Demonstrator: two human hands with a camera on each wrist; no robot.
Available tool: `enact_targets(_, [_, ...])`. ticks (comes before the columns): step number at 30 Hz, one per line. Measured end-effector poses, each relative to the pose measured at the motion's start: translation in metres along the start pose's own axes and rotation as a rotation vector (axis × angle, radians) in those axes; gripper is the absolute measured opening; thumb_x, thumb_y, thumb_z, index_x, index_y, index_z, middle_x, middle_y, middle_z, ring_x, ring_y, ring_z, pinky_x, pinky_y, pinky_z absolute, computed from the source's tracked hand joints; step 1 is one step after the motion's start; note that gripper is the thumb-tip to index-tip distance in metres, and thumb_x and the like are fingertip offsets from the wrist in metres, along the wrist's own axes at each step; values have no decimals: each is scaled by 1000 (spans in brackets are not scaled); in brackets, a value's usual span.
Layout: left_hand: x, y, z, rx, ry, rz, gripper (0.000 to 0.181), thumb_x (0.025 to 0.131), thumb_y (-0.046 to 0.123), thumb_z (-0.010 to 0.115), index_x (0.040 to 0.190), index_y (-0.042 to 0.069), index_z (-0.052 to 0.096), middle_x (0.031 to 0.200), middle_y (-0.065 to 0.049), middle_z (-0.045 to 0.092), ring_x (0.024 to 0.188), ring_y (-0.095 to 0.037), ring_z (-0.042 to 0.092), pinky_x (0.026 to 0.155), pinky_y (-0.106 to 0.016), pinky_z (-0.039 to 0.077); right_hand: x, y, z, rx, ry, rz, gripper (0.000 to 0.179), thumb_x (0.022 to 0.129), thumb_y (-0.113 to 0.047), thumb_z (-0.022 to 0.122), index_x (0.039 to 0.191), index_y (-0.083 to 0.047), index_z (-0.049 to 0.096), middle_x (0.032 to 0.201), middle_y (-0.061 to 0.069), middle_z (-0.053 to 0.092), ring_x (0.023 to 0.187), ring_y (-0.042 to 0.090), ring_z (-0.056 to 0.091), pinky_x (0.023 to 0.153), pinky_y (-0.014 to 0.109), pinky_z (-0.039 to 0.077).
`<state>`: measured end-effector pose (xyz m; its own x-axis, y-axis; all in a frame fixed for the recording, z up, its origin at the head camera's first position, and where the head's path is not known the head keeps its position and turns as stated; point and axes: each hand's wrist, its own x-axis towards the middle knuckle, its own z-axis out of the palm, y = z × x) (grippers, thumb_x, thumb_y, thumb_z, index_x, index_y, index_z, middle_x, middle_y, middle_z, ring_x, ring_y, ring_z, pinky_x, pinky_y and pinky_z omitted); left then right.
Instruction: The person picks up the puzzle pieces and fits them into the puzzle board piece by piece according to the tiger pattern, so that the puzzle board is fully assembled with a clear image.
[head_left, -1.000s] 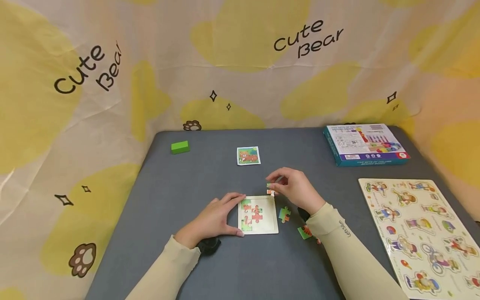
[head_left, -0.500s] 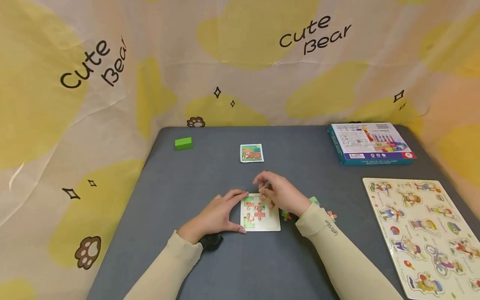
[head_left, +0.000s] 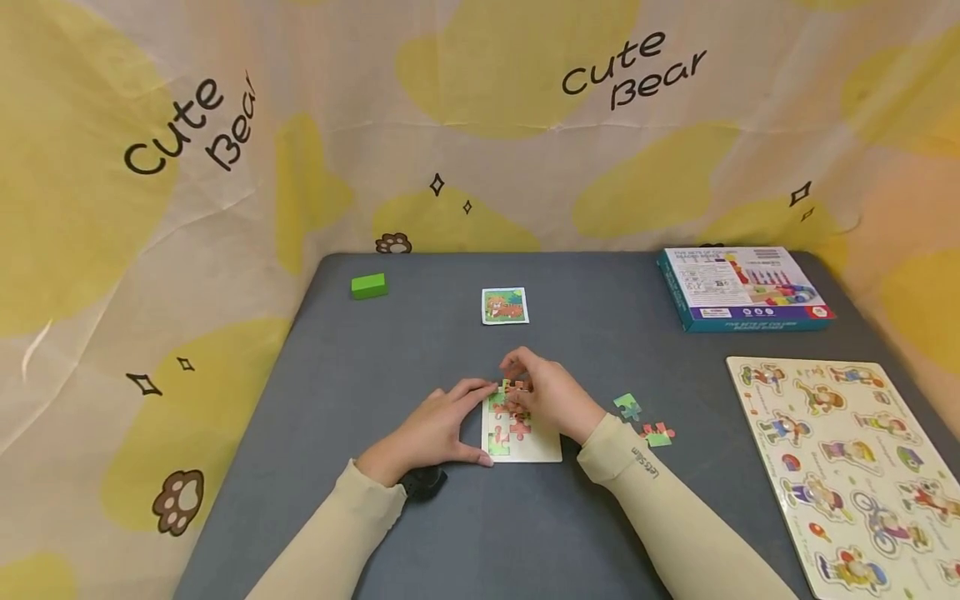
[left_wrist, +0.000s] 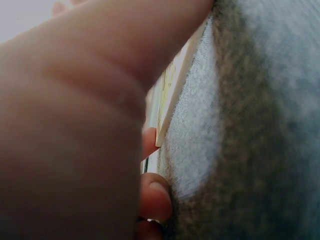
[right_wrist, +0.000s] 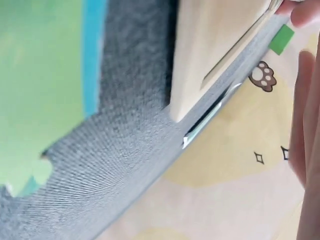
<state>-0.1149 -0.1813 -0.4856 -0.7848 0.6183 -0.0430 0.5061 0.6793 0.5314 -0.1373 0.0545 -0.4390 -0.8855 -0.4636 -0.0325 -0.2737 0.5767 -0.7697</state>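
Note:
A square wooden puzzle tray [head_left: 543, 447] lies on the grey table with several tiger jigsaw pieces [head_left: 519, 427] in its left and middle part. My left hand [head_left: 429, 437] holds the tray's left side, thumb at the near corner and fingertips at the far one. Over the tray's far edge, my right hand [head_left: 557, 402] pinches a jigsaw piece [head_left: 506, 387] between thumb and fingers. That piece is partly hidden by the fingers. Loose pieces, one green [head_left: 627, 407] and others red and green [head_left: 660, 434], lie right of the tray. The wrist views show the tray edge only partly.
Behind the tray lies a small tiger picture card [head_left: 505, 306]. A green block [head_left: 369, 286] sits at the back left, a boxed toy set [head_left: 742, 287] at the back right. A large picture board [head_left: 840, 467] covers the right side. A patterned cloth [head_left: 480, 125] hangs behind.
My right hand has carried the pinched piece leftward from beyond the tray's far right corner to over its far edge. The left hand keeps its hold. The head view has shifted slightly.

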Motion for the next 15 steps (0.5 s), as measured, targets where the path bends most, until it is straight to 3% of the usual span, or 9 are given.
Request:
enact_targets(5, [0, 0, 0, 10, 5, 0, 108, 76, 56, 91, 162, 14, 41, 159, -2, 42, 132, -17, 53, 96, -39, 38, -1, -4, 7, -19, 5, -12, 13, 91, -4, 81, 94, -12, 71, 80, -5, 68, 71, 10, 60, 68, 29, 51])
enact_targets(7, [0, -1, 0, 18, 1, 0, 109, 76, 57, 91, 162, 14, 40, 159, -2, 42, 133, -17, 52, 96, -39, 38, -1, -4, 10, -29, 4, -22, 15, 89, -6, 84, 84, -15, 72, 76, -8, 67, 69, 8, 59, 65, 27, 50])
enact_targets(15, [-1, -2, -1, 15, 15, 35, 104, 77, 55, 91, 160, 13, 44, 158, -5, 43, 133, -20, 54, 97, -42, 39, -2, -5, 21, -46, 1, 2, 24, 82, -9, 91, 79, -15, 68, 69, -6, 60, 63, 11, 55, 60, 27, 45])
